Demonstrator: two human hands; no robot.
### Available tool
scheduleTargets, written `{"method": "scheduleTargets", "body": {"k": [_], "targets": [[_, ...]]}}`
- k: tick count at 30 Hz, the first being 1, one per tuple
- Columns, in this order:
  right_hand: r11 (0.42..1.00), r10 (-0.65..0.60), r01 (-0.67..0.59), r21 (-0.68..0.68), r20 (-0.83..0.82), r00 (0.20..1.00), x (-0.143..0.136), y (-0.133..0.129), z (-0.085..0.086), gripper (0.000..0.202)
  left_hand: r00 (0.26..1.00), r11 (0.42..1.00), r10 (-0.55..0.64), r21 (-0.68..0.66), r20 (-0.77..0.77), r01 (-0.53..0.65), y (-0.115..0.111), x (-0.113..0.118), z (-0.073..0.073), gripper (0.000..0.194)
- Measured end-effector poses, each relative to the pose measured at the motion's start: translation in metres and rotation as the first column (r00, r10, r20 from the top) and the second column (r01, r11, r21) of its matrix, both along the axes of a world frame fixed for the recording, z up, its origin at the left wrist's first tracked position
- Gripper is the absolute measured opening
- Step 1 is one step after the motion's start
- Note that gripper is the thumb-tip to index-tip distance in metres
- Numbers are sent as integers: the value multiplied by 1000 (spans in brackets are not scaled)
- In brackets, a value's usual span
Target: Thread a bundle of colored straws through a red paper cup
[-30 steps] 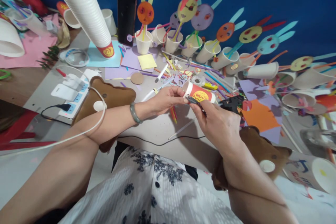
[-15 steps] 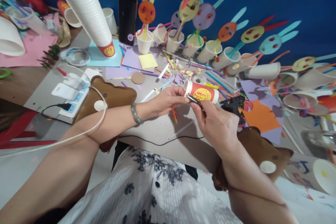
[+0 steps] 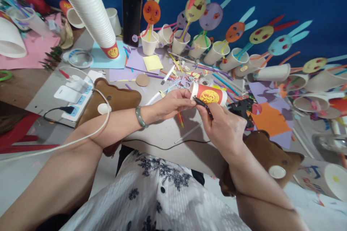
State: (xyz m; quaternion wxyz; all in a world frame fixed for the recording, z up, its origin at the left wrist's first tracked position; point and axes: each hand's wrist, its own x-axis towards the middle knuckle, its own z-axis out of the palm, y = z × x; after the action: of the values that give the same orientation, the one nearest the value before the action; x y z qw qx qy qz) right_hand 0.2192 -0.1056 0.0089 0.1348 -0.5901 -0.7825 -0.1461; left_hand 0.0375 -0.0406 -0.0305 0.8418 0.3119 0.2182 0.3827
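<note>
A red-and-white paper cup [image 3: 210, 94] with a gold emblem lies on its side in the air above the table. My left hand [image 3: 177, 103] pinches its left end between thumb and fingers. Closed around a slim black pen [image 3: 200, 101], my right hand [image 3: 223, 124] is just in front of the cup. The pen's upper end meets the cup's left end beside my left fingertips; contact between tip and cup is too small to make out. A green bangle [image 3: 141, 117] circles my left wrist.
Rabbit-faced paper figures [image 3: 151, 12] in white cups line the blue wall. A tall cup stack [image 3: 92, 11] and a phone [image 3: 131, 18] stand back left. Paper scraps [image 3: 187, 75] cover the middle. A white cable [image 3: 100, 126] crosses my left arm near the power strip [image 3: 78, 103].
The cup and pen have shifted very slightly, with the pen's angle a little changed. Both hands keep their hold; nothing else has visibly moved.
</note>
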Motion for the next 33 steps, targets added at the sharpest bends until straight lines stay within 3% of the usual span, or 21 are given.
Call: {"method": "scheduleTargets", "body": {"k": [15,21,26,29,33], "targets": [[999,45,-44,25,-67,997,2,2,-4,47,999,998,-29,47,-20,30,1,-2,6,44],[941,269,-194,276,-268,925,5,4,0,33,1000,995,5,98,-9,-5,5,-3,6,43],[908,271,-104,406,-380,884,9,3,2,38,995,989,46,146,-88,-33,8,-4,5,43],[930,194,-23,367,-436,879,12,6,0,49,977,971,125,221,-170,-86,9,-5,6,45],[973,154,-21,230,-580,800,15,15,-8,48,929,901,257,414,-268,-130,8,-9,10,44]]}}
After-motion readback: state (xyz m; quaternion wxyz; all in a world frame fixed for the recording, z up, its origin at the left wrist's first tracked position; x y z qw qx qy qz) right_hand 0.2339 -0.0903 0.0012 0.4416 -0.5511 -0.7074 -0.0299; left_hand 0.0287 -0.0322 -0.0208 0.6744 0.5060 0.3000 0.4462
